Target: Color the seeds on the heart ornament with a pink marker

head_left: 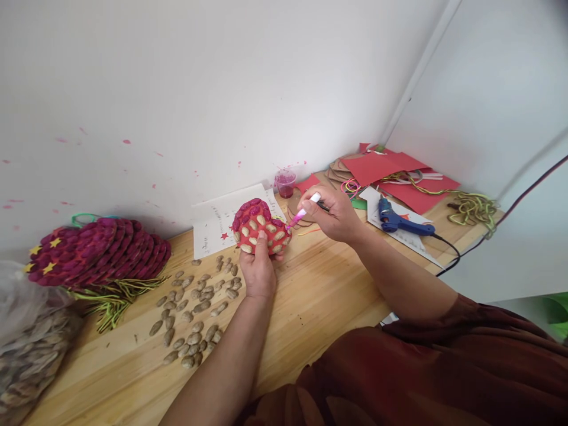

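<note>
Head view: left hand [258,277] pinches a probably light peanut-studded piece [247,226], best held where unpainted; right hand [339,216] holds a brush [297,215]

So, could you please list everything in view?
peanut-covered piece: one, red and magenta, centre
brush: one, white and pink, centre
cup: one, magenta-stained, back
peanuts: dozens, tan, on table
stack: one, magenta, left
stars: four visible, yellow, on stack
strings: many, green, below stack
bag: one, clear, far left
papers: several, white, back and right
sheets: several, red, back right
cardboard: several, brown, beside sheets
glue gun: one, blue, right
cord: one tangle, green, right
cable: count unclear, black, right
wall: one, white, back
clothing: dark red, lower right
left hand: one, holding piece
right hand: one, holding brush
</note>
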Demonstrator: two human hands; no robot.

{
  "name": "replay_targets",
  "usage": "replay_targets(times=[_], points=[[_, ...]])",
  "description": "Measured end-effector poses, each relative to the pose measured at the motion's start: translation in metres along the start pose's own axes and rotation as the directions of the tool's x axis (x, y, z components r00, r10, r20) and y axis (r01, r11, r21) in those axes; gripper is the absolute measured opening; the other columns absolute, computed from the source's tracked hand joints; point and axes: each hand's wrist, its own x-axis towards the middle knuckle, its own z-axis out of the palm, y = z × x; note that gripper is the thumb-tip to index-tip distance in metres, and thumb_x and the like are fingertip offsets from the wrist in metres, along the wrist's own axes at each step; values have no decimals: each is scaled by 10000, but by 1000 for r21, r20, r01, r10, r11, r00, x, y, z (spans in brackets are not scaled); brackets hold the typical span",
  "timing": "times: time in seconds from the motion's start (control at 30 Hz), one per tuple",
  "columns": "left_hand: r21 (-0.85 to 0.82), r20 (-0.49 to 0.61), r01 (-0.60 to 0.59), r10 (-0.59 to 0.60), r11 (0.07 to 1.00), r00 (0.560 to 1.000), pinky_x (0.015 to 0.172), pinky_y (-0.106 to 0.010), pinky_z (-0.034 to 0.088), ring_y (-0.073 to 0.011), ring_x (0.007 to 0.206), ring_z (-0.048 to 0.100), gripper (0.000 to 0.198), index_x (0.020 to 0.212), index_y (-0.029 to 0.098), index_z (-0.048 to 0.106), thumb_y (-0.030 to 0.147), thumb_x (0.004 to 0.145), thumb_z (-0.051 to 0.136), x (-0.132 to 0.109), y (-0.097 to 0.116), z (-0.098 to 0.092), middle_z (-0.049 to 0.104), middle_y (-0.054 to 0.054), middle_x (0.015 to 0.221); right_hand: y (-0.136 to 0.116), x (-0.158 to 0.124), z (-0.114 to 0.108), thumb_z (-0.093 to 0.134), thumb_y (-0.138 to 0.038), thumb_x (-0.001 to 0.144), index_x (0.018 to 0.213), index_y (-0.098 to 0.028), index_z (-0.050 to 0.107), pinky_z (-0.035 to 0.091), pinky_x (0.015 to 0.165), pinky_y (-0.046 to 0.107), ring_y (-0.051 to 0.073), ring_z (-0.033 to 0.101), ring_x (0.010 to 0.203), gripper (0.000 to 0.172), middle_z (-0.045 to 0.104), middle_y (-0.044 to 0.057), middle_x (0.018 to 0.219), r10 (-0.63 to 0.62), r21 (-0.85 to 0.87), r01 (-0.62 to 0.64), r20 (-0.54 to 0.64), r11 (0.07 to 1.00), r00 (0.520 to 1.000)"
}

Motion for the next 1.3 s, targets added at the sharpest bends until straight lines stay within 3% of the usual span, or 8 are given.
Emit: replay_targets(times=[0.1, 0.27, 0.83, 1.3], points=[[-11, 6, -3, 3, 1000, 1000, 420, -199, 439, -125, 527, 620, 572, 993, 163, 746, 600, 669, 922, 0, 0, 0, 761, -38, 793, -1, 0, 0, 556, -406, 1089, 859, -228, 656, 474, 750, 341, 176, 615, 728, 308, 717, 16, 764, 3, 2, -3, 33, 1000, 999], [-7, 15, 9, -9, 1000, 1000, 411, -202, 430, -121, 514, 611, 582, 1021, 160, 750, 590, 670, 924, -1, 1, 0, 767, -43, 813, -1, 0, 1, 552, -371, 1088, 853, -225, 657, 483, 773, 351, 179, 634, 760, 296, 740, 31, 824, -15, -17, 14, -27, 1000, 1000], [30, 20, -34, 34, 999, 999, 450, -213, 443, -137, 574, 647, 566, 1030, 165, 744, 606, 709, 897, -1, -2, -1, 773, -59, 867, 1, 0, 4, 561, -411, 1080, 822, -225, 638, 458, 746, 345, 169, 606, 727, 328, 719, 22, 789, 6, -50, -8, -46, 999, 999], [23, 38, -43, 42, 999, 998, 437, -193, 434, -126, 559, 633, 554, 1006, 164, 748, 603, 707, 907, -1, 0, -1, 767, -53, 832, 1, 0, 5, 539, -471, 1088, 827, -229, 649, 475, 758, 350, 177, 610, 734, 372, 714, 25, 785, 48, 5, -48, -34, 999, 998]])
